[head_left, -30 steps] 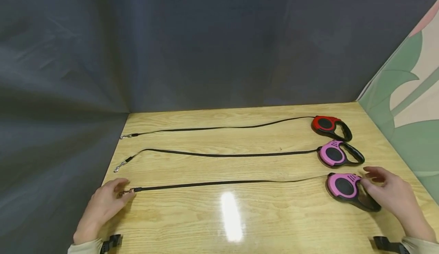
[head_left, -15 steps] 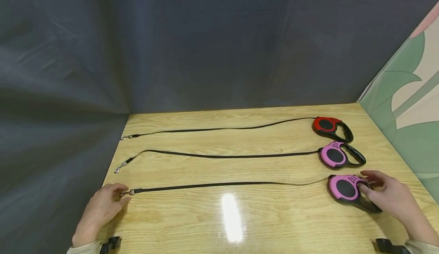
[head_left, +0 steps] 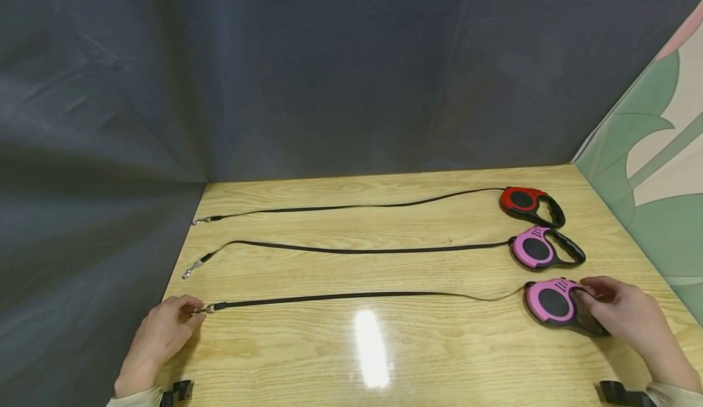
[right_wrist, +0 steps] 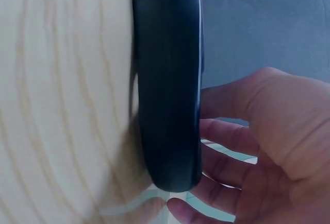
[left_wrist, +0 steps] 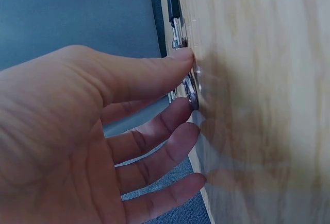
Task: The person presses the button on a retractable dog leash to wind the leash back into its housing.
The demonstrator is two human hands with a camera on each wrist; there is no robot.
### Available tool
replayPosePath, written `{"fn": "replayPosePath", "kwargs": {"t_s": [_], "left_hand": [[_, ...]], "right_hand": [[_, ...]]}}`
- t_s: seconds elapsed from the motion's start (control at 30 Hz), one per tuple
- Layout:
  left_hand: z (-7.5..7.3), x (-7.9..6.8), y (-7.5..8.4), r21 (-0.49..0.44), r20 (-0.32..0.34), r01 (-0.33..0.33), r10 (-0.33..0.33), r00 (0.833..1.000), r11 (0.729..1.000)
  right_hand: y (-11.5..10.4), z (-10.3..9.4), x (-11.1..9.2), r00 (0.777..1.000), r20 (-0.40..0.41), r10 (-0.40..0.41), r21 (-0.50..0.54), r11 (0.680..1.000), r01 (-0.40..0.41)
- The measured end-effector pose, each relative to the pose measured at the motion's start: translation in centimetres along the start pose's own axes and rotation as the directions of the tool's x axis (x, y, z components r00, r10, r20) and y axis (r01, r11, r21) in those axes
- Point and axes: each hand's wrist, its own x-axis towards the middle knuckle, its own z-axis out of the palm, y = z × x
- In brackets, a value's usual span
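Observation:
In the head view the nearest pink retractable dog leash (head_left: 549,302) lies on the table, its black strap (head_left: 329,297) stretched out leftward. My left hand (head_left: 163,334) has thumb and fingers at the strap's metal clip (head_left: 209,309), pinching its left end. The left wrist view shows the clip (left_wrist: 190,87) between thumb and forefinger, close to the tabletop; the other fingers are spread. My right hand (head_left: 626,312) holds the leash's black handle at its right end, thumb inside the loop. In the right wrist view the dark handle (right_wrist: 167,90) hides parts of the fingers.
Behind it lie a second pink leash (head_left: 534,248) and a red leash (head_left: 523,201), both with straps drawn out left and metal clips near the left edge. Dark cloth (head_left: 340,71) hangs behind and left of the wooden table (head_left: 274,358). Patterned fabric (head_left: 659,169) is at right.
My left hand has shifted slightly left, showing more of the clip. Near the nearest pink case, the strap sags a little more toward me. My right hand has stayed at the handle, moving slightly.

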Motion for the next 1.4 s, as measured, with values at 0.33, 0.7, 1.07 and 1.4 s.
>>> {"fn": "replayPosePath", "kwargs": {"t_s": [0.33, 0.7, 1.07, 1.4], "left_hand": [[0.09, -0.17, -0.14, 0.009, -0.039, 0.005, -0.005, 0.999, 1.0], [0.03, -0.13, -0.11, 0.023, -0.039, 0.03, -0.029, 0.999, 0.999], [0.06, 0.15, -0.23, 0.022, -0.012, 0.054, -0.054, 0.998, 0.998], [-0.11, 0.29, -0.47, 0.024, 0.02, 0.075, -0.075, 0.997, 0.997]], "right_hand": [[0.13, 0.15, 0.19, 1.0, 0.001, -0.027, -0.019, 0.999, 0.027], [0.04, 0.29, 0.0, 1.0, -0.024, -0.014, -0.007, 1.0, 0.014], [-0.4, 0.16, -0.11, 0.989, -0.149, -0.013, 0.011, 1.0, 0.015], [-0.72, 0.19, -0.19, 0.978, -0.207, -0.026, 0.021, 0.999, 0.031]]}}
